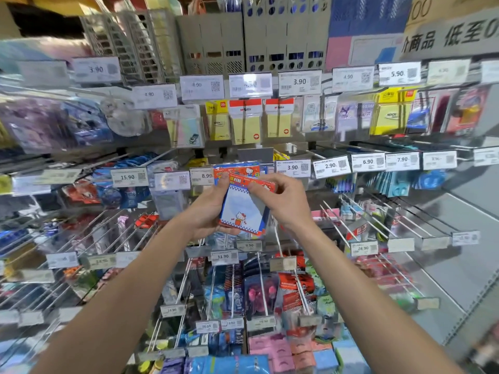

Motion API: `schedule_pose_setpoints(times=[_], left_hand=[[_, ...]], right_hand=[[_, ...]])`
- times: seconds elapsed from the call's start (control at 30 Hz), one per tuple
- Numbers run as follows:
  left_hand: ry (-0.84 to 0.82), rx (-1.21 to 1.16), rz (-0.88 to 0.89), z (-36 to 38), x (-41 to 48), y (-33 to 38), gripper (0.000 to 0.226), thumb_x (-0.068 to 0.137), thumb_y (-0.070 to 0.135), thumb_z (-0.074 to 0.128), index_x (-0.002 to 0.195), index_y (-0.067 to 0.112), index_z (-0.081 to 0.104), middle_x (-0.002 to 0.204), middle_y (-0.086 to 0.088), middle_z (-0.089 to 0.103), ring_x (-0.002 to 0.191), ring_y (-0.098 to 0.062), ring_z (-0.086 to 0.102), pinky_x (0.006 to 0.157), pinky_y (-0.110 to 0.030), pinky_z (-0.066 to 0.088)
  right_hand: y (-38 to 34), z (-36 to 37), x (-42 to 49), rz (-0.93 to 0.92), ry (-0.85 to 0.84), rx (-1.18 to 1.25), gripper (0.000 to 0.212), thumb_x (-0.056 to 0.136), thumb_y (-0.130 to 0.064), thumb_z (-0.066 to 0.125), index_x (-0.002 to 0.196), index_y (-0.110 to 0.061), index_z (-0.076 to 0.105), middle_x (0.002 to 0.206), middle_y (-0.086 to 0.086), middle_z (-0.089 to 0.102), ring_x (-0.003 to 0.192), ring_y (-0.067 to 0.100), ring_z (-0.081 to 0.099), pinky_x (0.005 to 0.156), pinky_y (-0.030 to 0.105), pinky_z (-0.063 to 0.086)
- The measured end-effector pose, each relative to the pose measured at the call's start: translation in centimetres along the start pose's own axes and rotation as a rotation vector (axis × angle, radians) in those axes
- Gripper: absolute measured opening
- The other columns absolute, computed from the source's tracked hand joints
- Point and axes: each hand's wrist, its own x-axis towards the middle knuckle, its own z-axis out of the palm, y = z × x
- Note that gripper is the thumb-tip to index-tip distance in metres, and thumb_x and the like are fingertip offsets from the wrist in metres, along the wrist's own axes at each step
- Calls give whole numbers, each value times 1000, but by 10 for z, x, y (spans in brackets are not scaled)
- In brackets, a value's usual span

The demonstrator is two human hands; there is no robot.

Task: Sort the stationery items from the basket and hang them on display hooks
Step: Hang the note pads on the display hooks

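I hold a small stack of cartoon-cat sticky-note packs, red-topped with a blue and white checked pad, in front of the middle row of display hooks. My left hand grips the stack from the left and below, thumb on its red header. My right hand pinches the front pack's red top edge. More packs of the same kind hang just behind, on a hook under the price tags. The basket is out of view.
Rows of metal hooks with price tags jut toward me, several bare at the right and left. Yellow sticky notes hang above; earphone and pen packs hang below. Grey file boxes stand on top.
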Motion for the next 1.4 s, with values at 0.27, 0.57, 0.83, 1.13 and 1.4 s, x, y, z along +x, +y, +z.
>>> schedule_pose_setpoints(times=[0.27,0.57,0.83,1.13,1.4], left_hand=[[-77,8,64,-10,-6,-12,55,65,77,79,109,45,70,116,-3,77,103,-33,76,70,-43,63],[9,-124,158,-17,-6,-21,34,68,50,88,99,40,77,115,-3,78,101,-30,76,63,-39,63],[54,-208,166,-12,4,-16,39,80,58,81,108,33,74,118,-8,77,103,-32,76,70,-40,63],[231,-277,136,-54,2,-19,48,77,50,75,112,21,61,103,-6,79,90,-23,78,64,-36,64],[256,-258,126,-50,4,-18,54,73,53,76,113,19,63,108,-9,79,93,-25,78,66,-36,63]], right_hand=[[9,14,-7,83,43,92,17,89,-12,77,75,-3,73,68,0,71,59,9,64,55,25,48],[29,25,-23,246,59,456,40,77,-20,84,110,-12,64,101,8,75,87,20,72,67,36,59],[38,17,-32,194,57,275,24,99,-10,65,123,-15,63,110,1,75,89,11,69,65,18,52],[66,-12,-22,427,-9,192,24,102,-6,58,125,-12,58,117,9,73,93,25,71,68,37,55],[69,13,12,359,-16,170,19,101,-6,57,117,-16,62,99,-2,75,71,0,72,53,15,51]])
